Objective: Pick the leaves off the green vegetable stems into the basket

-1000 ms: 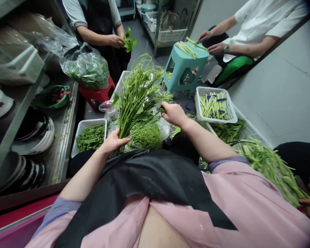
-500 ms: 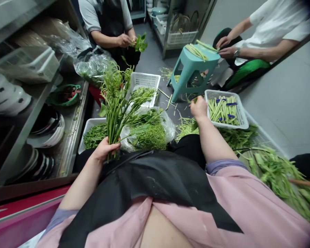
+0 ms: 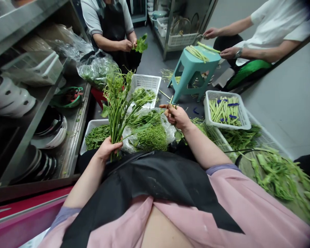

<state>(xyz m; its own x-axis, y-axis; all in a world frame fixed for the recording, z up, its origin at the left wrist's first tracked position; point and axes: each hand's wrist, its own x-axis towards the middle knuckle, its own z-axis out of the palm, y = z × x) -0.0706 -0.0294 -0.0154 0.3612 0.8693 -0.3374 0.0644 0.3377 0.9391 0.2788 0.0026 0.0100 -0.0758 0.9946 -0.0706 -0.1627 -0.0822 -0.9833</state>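
Observation:
My left hand (image 3: 109,148) is wrapped around the lower stalks of a tall bunch of leafy green stems (image 3: 116,117), which stands upright with curly tips at the top. My right hand (image 3: 177,117) is to the right of the bunch, apart from it, with its fingers curled together. Whatever it may grip is too small to make out. Between and below the hands lies an open clear plastic bag (image 3: 170,127) with a heap of thin greens (image 3: 152,136) in it. Just left of it, a white basket (image 3: 83,139) holds loose leaves.
A white basket (image 3: 147,79) with greens sits ahead. At right, another basket (image 3: 245,119) holds tied stalk bundles, near cut greens (image 3: 279,172). A teal stool (image 3: 181,81) bears stalks. Two co-workers handle vegetables. Metal shelving (image 3: 74,137) with dishes stands at left.
My right hand has moved left, from near the basket of tied bundles toward the bunch. My left hand still grips the bunch. The right co-worker's hands have moved apart.

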